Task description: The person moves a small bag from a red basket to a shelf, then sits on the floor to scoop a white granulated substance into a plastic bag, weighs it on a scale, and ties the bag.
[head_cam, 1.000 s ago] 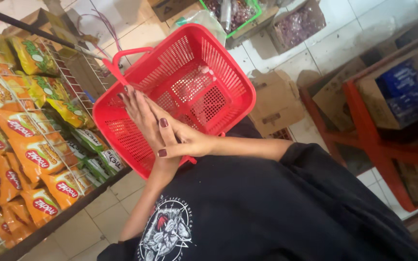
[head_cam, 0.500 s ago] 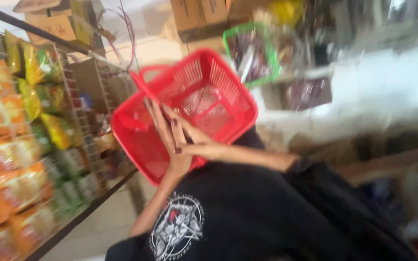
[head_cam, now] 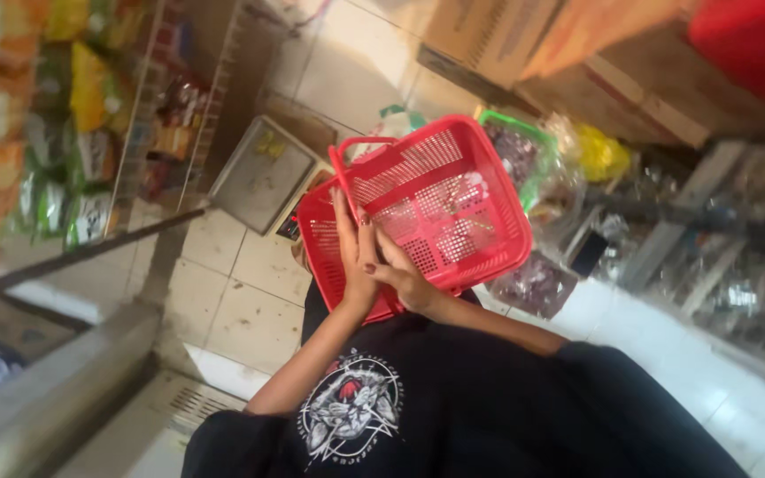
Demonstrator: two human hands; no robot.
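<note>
A red plastic shopping basket with mesh walls is held out in front of my chest, its red handle folded down toward me. My left hand lies with fingers stretched along the basket's near rim by the handle. My right hand grips the same near edge, its fingers crossing over the left hand's. Something pale shows through the basket's bottom, too blurred to identify. My black T-shirt with a white print fills the lower frame.
Shelves of yellow, orange and green snack bags run along the left. A metal scale tray sits on the tiled floor. Cardboard boxes lie behind, with a green basket of packets and a yellow bag. A grey cabinet edge is at lower left.
The view has swung away from the snack shelf toward the floor, scale tray and boxes. Both hands have stayed on the basket's near rim.
</note>
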